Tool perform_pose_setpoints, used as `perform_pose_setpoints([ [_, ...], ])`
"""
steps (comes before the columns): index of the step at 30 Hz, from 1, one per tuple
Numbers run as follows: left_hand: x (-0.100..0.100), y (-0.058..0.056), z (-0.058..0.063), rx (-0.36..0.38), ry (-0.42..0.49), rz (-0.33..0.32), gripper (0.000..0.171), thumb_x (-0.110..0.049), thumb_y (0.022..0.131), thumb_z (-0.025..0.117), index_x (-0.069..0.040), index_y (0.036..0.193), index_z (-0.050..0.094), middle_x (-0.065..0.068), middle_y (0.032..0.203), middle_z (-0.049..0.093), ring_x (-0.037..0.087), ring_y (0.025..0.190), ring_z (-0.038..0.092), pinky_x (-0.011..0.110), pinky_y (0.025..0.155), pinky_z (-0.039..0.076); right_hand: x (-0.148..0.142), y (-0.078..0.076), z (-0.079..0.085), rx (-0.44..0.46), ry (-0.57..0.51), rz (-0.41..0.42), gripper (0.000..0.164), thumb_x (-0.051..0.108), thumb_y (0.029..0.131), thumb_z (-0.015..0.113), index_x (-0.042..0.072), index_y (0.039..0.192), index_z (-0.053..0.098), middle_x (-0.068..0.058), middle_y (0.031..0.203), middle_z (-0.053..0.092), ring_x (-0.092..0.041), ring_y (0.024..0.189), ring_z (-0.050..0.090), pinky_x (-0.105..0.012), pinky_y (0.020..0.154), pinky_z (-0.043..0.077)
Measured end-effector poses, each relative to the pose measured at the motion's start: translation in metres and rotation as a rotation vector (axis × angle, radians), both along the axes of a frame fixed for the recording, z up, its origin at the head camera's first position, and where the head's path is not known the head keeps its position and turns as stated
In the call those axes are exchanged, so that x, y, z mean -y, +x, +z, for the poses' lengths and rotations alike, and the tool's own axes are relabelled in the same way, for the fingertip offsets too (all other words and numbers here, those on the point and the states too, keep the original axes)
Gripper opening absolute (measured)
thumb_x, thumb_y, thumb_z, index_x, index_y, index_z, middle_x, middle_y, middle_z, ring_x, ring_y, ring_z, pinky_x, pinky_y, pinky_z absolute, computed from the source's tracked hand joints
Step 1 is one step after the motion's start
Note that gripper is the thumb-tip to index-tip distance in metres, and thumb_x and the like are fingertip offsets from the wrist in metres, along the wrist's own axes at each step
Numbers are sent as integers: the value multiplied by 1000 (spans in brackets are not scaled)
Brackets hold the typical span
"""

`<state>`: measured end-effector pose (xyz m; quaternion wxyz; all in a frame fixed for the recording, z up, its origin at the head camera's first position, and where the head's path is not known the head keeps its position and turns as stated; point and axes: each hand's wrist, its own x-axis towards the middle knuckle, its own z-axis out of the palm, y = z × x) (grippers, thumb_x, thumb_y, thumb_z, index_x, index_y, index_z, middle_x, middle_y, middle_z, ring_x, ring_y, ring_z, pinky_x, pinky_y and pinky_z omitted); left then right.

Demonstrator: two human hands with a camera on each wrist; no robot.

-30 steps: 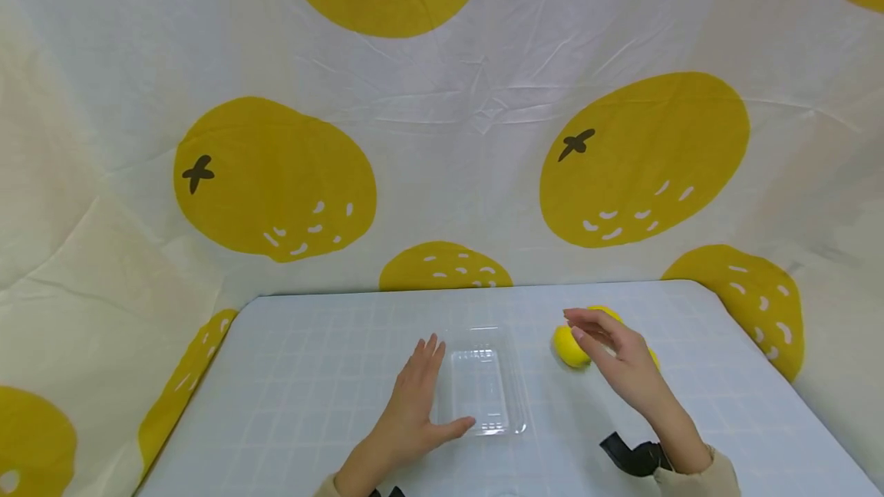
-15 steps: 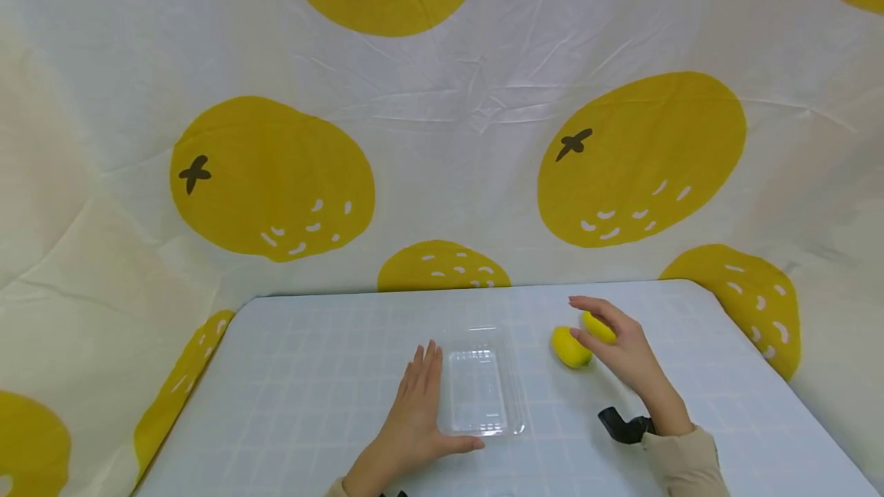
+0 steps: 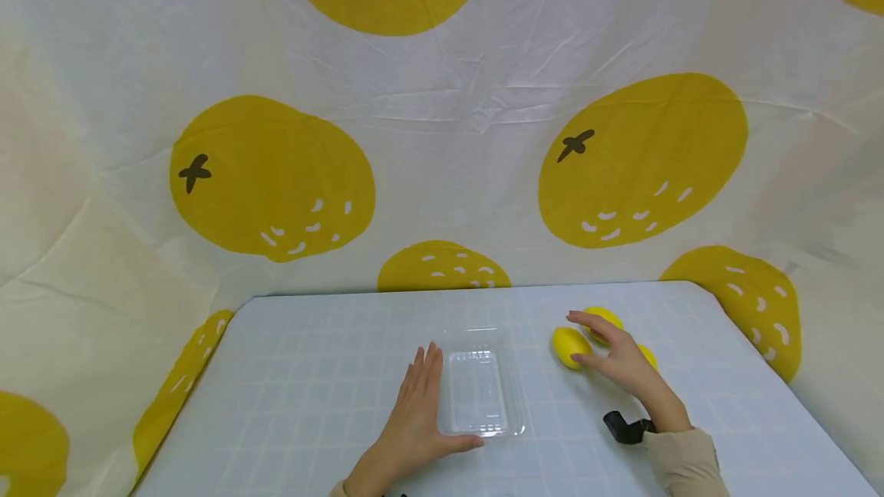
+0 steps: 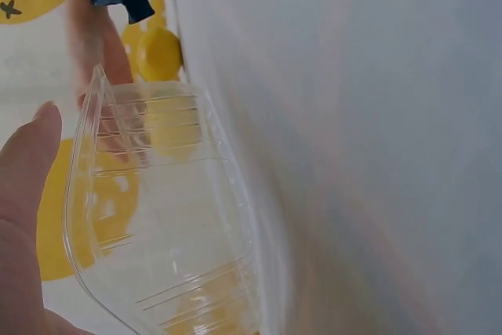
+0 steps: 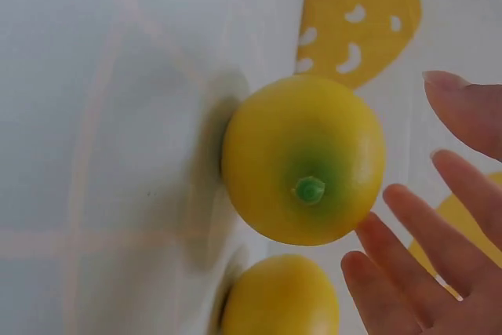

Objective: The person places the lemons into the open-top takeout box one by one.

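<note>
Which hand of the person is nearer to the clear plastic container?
Left. The left hand is directly beside the left edge of the clear plastic container; the right hand is off to its right, by the yellow lemons.

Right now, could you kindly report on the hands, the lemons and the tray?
Left hand spread at tray, near-left corner. Right hand at lemons, gripping none. Three lemons on table, outside tray. No obstacle seen between.

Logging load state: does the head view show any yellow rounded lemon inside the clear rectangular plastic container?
No, the visible yellow lemons all lie outside the clear container, to its right.
</note>
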<state>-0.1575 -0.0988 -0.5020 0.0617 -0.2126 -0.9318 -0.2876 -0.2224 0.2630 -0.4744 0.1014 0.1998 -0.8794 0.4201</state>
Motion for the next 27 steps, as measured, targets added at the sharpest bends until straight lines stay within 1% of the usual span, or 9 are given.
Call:
perform_pose_setpoints([
  [2,0,0,0,2,1,1,134,-81,66,68,-7,160,6,7,167,3,25,152,-1,46,121,6,0,0,-2,21,-3,13,61,7,80,82,6,136,57,-15,143,53,-38,133,42,-16,106,37],
  [4,0,0,0,0,-1,3,132,-81,68,66,-7,160,8,7,167,4,26,152,-1,47,121,7,0,0,-2,51,5,33,62,7,81,81,5,137,56,-17,145,51,-40,135,40,-31,108,41],
  [7,-1,-1,0,0,-9,4,129,-82,70,63,-6,159,9,8,166,5,28,152,1,49,120,9,0,0,-3,96,41,67,62,9,83,79,4,139,54,-21,149,45,-44,136,38,-55,105,39],
  [8,-1,-1,0,-2,-13,5,129,-83,70,62,-5,159,10,9,166,6,29,152,2,50,120,10,0,0,-3,106,56,80,61,10,84,79,3,139,54,-23,150,43,-45,136,37,-59,103,38],
  [10,0,-1,0,0,-17,5,129,-84,70,61,-4,159,10,9,166,6,31,152,4,51,120,11,-1,0,-4,122,84,90,61,11,85,77,3,140,53,-24,151,40,-47,137,36,-64,102,38],
  [15,-1,-2,-1,7,-23,5,130,-85,70,59,-3,158,11,9,166,7,33,151,6,52,120,11,0,-1,-7,150,104,85,62,11,85,77,4,142,52,-23,152,39,-47,138,32,-66,101,39],
  [19,-1,-2,-1,11,-27,6,129,-85,71,59,-2,158,13,10,166,8,34,151,6,52,120,11,0,-1,-9,135,98,88,62,7,84,77,2,141,53,-24,150,41,-48,137,34,-64,99,41],
  [23,-1,-2,-2,0,-33,8,128,-84,71,60,2,156,18,13,165,11,35,151,7,53,120,12,1,-2,-11,103,93,90,60,3,81,78,1,137,56,-26,146,46,-47,133,41,-54,94,50],
  [27,-1,-2,-2,-6,-36,9,127,-83,72,61,5,154,22,17,164,14,36,151,8,54,119,13,2,-2,-12,124,62,92,59,1,81,78,2,136,58,-26,144,48,-47,129,46,-43,88,56],
])
